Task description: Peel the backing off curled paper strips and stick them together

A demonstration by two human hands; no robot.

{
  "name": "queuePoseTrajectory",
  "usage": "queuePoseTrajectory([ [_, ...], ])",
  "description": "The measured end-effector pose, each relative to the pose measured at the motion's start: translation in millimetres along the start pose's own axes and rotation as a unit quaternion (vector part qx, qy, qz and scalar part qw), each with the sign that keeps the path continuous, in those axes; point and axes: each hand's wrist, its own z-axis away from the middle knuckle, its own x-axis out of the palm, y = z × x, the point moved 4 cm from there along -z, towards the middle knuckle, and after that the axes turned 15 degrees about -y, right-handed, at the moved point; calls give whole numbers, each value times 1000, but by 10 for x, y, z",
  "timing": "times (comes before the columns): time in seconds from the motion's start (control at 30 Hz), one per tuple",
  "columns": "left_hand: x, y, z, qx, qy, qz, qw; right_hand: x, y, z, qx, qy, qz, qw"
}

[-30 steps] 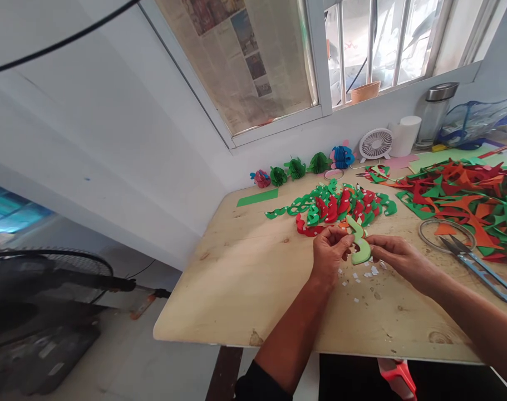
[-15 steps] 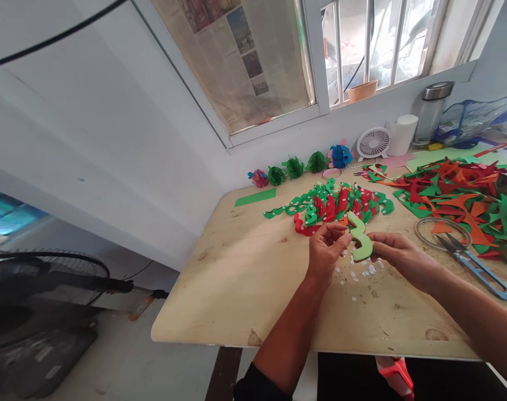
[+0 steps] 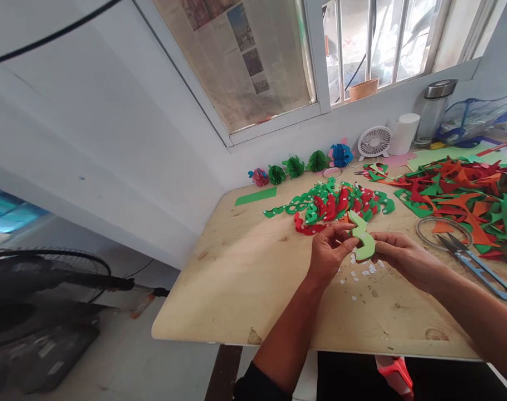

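Between my two hands is a light green, curved paper cutout with a darker layer along its lower edge. My left hand pinches its left side, thumb in front. On the opposite side, my right hand grips the edge with thumb and fingers. Below the cutout, small white paper bits are scattered over the wooden table. Just behind my hands lies a pile of red and green wavy paper cutouts, many with small white squares on them.
Thread snips and a metal ring lie right of my hands, beside heaped paper scraps. Along the wall stand paper ornaments, a small white fan, a white cylinder and a glass bottle. A green strip lies far left.
My hands and the light green cutout have shifted very slightly; the cutout has turned a little between my fingers. Both hands still hold it.
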Motion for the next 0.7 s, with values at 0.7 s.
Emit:
queuePoseTrajectory([
  [0.7,-9,-28,-8,-1,8,11,1000,-10,48,1,2,-8,-39,999],
])
